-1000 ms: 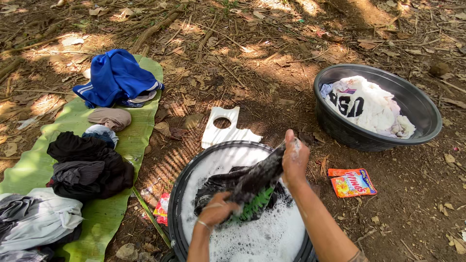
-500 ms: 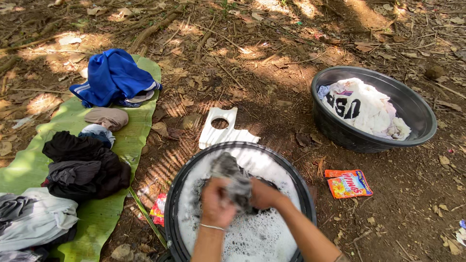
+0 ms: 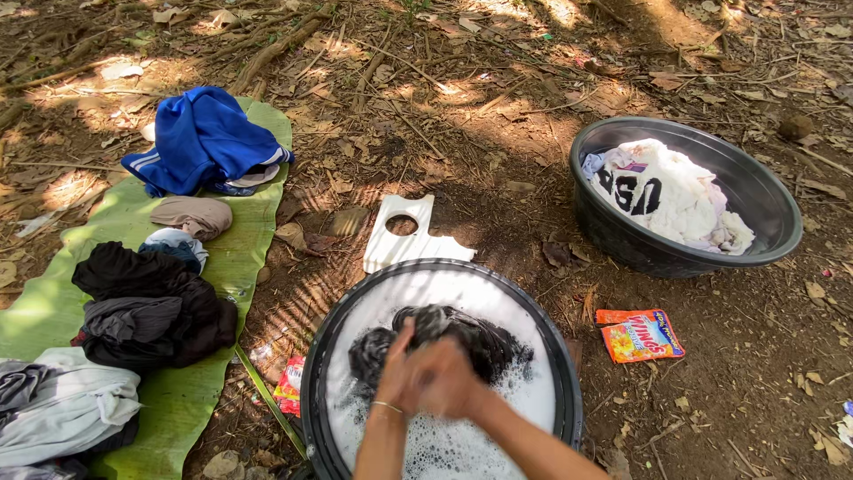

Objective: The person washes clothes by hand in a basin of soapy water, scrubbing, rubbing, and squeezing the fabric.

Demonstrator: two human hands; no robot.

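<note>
Hands: left hand (image 3: 397,378), right hand (image 3: 449,382) clenched on dark garment (image 3: 462,338) | mid-basin (image 3: 313,391), suds all around

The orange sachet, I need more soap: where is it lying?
In the head view, the orange sachet lies on the dirt right of the soapy basin, below the grey basin of white laundry.

Both hands, the left hand (image 3: 397,378) and right hand (image 3: 447,380), pressed together on a dark wet garment (image 3: 462,336) in a round black sudsy basin (image 3: 311,391). At two o'clock sat a second black basin (image 3: 764,200) holding white cloth (image 3: 671,191); at nine o'clock, clothes lay on a green banana leaf (image 3: 191,400).
</note>
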